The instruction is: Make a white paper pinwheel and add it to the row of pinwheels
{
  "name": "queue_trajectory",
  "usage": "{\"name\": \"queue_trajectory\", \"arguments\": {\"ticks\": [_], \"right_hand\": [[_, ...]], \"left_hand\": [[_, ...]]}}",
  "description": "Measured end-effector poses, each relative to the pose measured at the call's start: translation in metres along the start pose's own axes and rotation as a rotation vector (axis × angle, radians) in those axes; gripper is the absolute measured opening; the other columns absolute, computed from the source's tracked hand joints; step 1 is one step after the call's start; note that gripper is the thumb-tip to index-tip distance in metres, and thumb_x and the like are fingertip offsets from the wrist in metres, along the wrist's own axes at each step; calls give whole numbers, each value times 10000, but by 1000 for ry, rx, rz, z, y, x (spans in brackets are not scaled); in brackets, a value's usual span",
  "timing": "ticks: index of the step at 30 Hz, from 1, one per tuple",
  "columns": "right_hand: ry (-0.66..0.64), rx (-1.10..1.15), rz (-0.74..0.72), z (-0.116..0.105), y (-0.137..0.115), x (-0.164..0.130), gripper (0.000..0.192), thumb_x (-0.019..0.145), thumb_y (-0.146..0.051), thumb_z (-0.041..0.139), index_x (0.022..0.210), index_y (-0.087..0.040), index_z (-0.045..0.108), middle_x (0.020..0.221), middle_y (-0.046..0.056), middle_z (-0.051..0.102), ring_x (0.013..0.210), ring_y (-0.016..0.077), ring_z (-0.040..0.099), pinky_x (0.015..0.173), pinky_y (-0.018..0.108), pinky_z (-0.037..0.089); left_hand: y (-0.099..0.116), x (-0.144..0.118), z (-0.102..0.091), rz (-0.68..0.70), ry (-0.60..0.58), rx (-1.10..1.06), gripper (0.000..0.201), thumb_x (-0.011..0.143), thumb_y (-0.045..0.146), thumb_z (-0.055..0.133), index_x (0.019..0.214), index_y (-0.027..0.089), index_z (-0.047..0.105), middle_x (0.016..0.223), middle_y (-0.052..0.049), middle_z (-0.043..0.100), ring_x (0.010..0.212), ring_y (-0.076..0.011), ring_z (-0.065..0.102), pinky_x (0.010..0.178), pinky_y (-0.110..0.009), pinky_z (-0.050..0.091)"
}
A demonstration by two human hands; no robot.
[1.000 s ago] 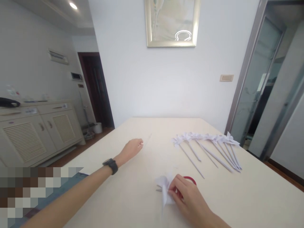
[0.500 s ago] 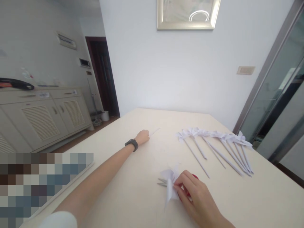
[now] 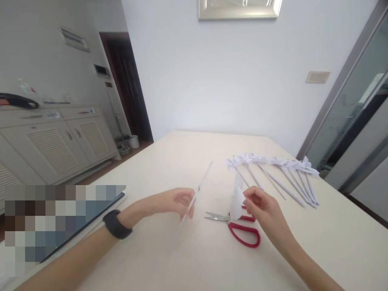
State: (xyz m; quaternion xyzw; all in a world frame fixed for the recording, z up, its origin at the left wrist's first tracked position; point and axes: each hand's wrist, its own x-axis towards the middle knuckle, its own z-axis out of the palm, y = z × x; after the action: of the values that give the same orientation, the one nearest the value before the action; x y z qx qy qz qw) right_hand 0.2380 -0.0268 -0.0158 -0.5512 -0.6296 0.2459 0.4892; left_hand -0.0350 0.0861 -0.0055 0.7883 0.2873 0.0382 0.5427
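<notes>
My left hand (image 3: 178, 202) is closed around a thin rolled white paper stick (image 3: 205, 173), which it holds slanted above the table. Pinched in the fingers of my right hand (image 3: 260, 204) is a folded white paper pinwheel (image 3: 237, 200), seen nearly edge-on. Under it lie scissors (image 3: 245, 235) with red handles, blades parted a little and pointing left; the paper hides part of them. Farther right, several finished white paper pinwheels (image 3: 285, 162) on rolled paper sticks lie in a fanned row, heads toward the wall.
The pale table (image 3: 194, 145) reaches back to the white wall. At its left side lies a flat dark-edged object (image 3: 87, 216), mostly blurred out by pixels. A cabinet (image 3: 51, 133) stands beyond at the left, and a glass door (image 3: 348, 105) at the right.
My left hand has drawn back toward me with the paper stick, now raised. My right hand has lifted the pinwheel up and right, uncovering the scissors. The view has tilted slightly down.
</notes>
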Motion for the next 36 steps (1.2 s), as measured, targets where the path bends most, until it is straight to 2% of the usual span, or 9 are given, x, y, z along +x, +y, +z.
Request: {"name": "queue_trajectory", "arguments": {"ticks": [3, 5, 8, 13, 17, 25, 36], "right_hand": [[23, 71, 39, -7, 3, 5, 208, 889, -330, 506, 912, -136, 578, 798, -2, 590, 644, 95, 563, 576, 256, 483], [38, 110, 54, -9, 3, 6, 201, 887, -323, 510, 911, -134, 576, 800, -3, 586, 646, 95, 559, 579, 258, 481], [52, 161, 78, -9, -1, 5, 145, 877, -288, 522, 845, -152, 562, 755, -17, 558, 633, 91, 530, 569, 242, 457], [36, 219, 118, -3, -12, -1, 104, 863, -248, 521, 775, -201, 548, 724, -8, 563, 631, 108, 520, 564, 246, 440], [27, 258, 118, 1, -18, -5, 133, 858, -255, 539, 733, -210, 536, 705, -14, 544, 642, 114, 519, 552, 243, 426], [50, 276, 88, -1, -21, -10, 124, 870, -244, 537, 747, -224, 536, 753, -23, 553, 683, 117, 534, 607, 261, 429], [49, 272, 87, 0, -22, -10, 115, 867, -214, 533, 752, -221, 528, 727, -30, 547, 666, 117, 514, 596, 267, 418]], "left_hand": [[0, 2, 26, 44, -64, -84, 215, 856, 264, 567, 1038, 149, 564, 903, -37, 632, 778, -150, 617, 700, -323, 529], [-2, 2, 37, 44, -94, -139, 232, 769, 251, 673, 959, 190, 554, 794, 6, 626, 711, -129, 618, 647, -254, 517], [-2, -2, 46, 28, -137, -213, 228, 726, 252, 705, 878, 204, 543, 785, 21, 595, 635, -107, 606, 576, -216, 510], [2, -12, 51, -1, -183, -255, 194, 728, 269, 698, 825, 193, 548, 803, 7, 582, 617, -110, 621, 568, -214, 510], [5, -15, 55, -17, -189, -233, 257, 694, 322, 721, 790, 171, 536, 800, 8, 564, 594, -100, 610, 538, -194, 493], [9, -16, 61, -70, -212, -160, 327, 699, 353, 715, 721, 171, 444, 731, 35, 543, 584, -99, 598, 551, -206, 499], [10, -16, 59, -58, -208, -153, 352, 695, 398, 700, 717, 181, 424, 758, 27, 498, 622, -109, 577, 555, -220, 513]]}}
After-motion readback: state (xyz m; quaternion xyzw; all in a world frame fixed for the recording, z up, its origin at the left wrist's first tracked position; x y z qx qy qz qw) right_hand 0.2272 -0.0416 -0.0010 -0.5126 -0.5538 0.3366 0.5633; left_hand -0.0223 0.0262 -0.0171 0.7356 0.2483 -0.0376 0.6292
